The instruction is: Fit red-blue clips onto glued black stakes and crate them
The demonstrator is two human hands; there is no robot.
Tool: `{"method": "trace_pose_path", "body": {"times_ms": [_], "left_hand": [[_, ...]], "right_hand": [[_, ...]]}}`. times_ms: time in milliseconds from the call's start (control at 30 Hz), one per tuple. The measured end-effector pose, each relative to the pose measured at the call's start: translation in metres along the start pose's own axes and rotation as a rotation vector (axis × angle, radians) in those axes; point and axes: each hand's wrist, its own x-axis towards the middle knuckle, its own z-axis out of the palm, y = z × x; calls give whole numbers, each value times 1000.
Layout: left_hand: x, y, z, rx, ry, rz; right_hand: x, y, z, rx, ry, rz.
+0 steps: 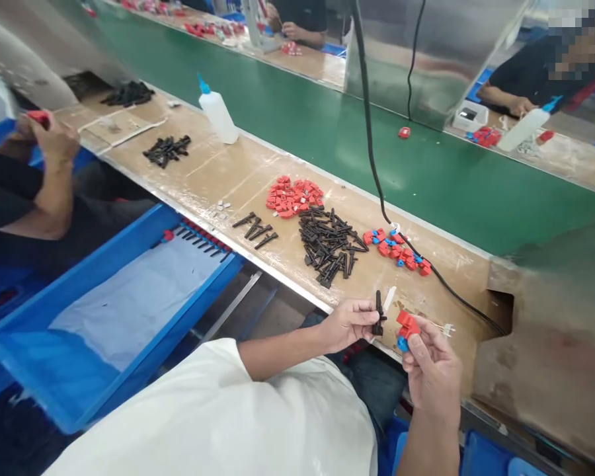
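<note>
Between thumb and fingers, my left hand (348,324) pinches a black plastic stick part (378,313), held upright over the bench's front edge. Just to its right, my right hand (434,360) grips a red-and-blue plastic part (406,327). A small gap separates the two parts. Beyond my hands lie a heap of black stick parts (327,241), a pile of red plastic pieces (293,196) and a cluster of red-and-blue parts (399,251). Several black sticks (258,230) lie apart on the left, near small pale square pieces (221,207).
A blue tray (24,370) with a white sheet and a row of parts sits left of me. A glue bottle (218,116) stands on the bench. A black cable (369,132) hangs across the green belt (297,112). Co-workers (54,172) sit left and across.
</note>
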Motion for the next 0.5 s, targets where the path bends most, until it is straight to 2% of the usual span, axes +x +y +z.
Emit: {"method": "trace_pose_path", "body": {"times_ms": [100,267,500], "left_hand": [[-4,-4,6,42,-40,-18],[-6,-1,8,115,-90,-8],[-7,-1,6,188,-91,21]], "right_hand": [[-16,0,4,39,54,-28],[-15,6,3,87,100,1],[-15,4,3,102,64,62]]}}
